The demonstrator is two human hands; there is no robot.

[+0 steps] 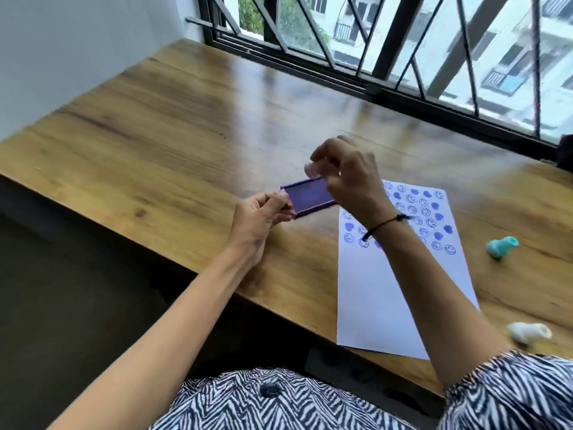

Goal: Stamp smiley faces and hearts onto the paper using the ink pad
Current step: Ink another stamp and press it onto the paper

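**Hands meet over the ink pad**

A person's left hand [260, 221] pinches the near end of the purple ink pad [307, 198], lifted just off the bench [173, 125]. The right hand [347, 175] curls over the far end, fingers bent; whether it grips a stamp cannot be told. The half-stamped paper [400, 274] lies just right of that wrist. Holding the pad level should ink evenly. Teal [501, 247] and white [529, 333] stamps sit further right; the bench edge runs close under the left wrist, with open wood beyond.
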